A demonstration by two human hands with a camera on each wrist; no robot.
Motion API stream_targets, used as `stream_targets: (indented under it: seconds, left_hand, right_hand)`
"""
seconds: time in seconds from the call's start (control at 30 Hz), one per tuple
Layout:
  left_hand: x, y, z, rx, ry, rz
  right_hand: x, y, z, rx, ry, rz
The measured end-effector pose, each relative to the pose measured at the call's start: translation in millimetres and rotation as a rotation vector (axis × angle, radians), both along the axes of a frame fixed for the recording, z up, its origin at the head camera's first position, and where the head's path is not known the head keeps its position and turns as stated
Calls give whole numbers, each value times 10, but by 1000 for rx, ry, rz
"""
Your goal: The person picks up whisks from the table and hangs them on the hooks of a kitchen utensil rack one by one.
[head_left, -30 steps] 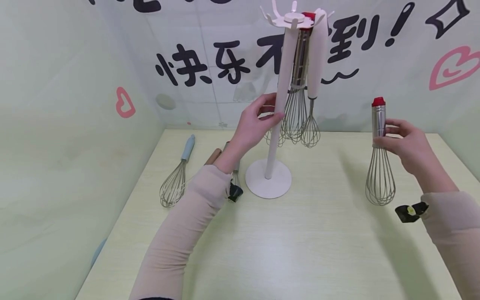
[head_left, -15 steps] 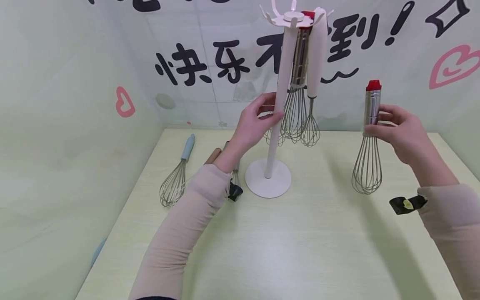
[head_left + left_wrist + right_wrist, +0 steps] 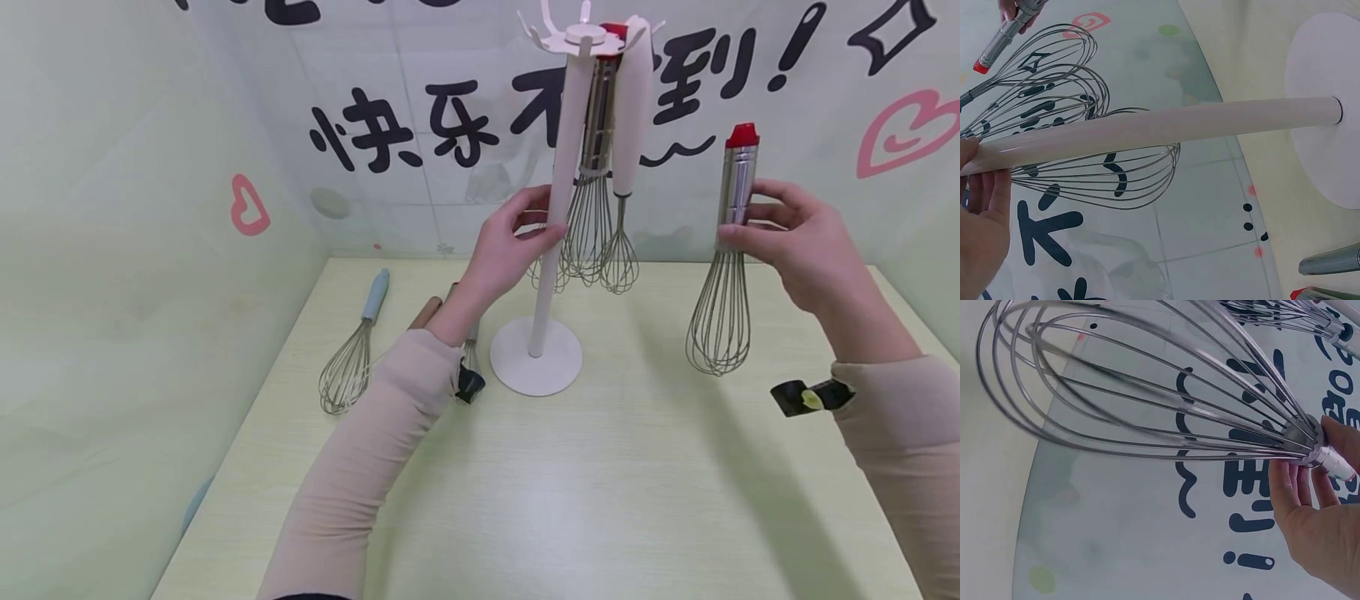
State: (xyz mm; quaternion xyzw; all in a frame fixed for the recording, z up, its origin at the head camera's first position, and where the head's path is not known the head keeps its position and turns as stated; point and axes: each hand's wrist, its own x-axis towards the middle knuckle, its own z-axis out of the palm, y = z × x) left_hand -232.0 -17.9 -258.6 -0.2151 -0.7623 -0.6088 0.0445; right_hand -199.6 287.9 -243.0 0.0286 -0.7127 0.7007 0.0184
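Note:
My left hand (image 3: 513, 237) grips the white pole of an upright whisk stand (image 3: 572, 142), thumb in front and fingers behind. From the stand's hooked top hang a steel-handled whisk (image 3: 598, 117) with a red cap and a white-handled whisk (image 3: 628, 117); wires of another show behind the pole. To the right of the stand, my right hand (image 3: 810, 250) pinches a steel whisk (image 3: 738, 183) low on its handle, red cap up and wires down, clear of the table. In the right wrist view, thumb and fingers close on the whisk's collar (image 3: 1316, 447).
A blue-handled whisk (image 3: 377, 296) lies on the left of the pale table (image 3: 570, 500). Beside it, partly hidden by my left forearm, are a brown handle (image 3: 427, 312) and a grey-handled whisk (image 3: 472, 337). A printed cloth (image 3: 465, 150) hangs behind.
My right hand has raised the steel whisk and brought it somewhat left, closer to the stand. The left hand keeps its place on the pole.

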Motion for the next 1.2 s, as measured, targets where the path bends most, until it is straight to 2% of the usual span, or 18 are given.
stream_targets:
  seconds: [0.47,0.73,1.2]
  left_hand:
    - [16,-6,10,-16,11,7]
    - [6,-7,-3,-15,15,5]
    - [3,-12,-1,-13,4,4]
  right_hand:
    - [43,-161,216,-144,49,-28]
    - [87,-276,347,-270,98,-22]
    - [185,-471,537,-275,165,12]
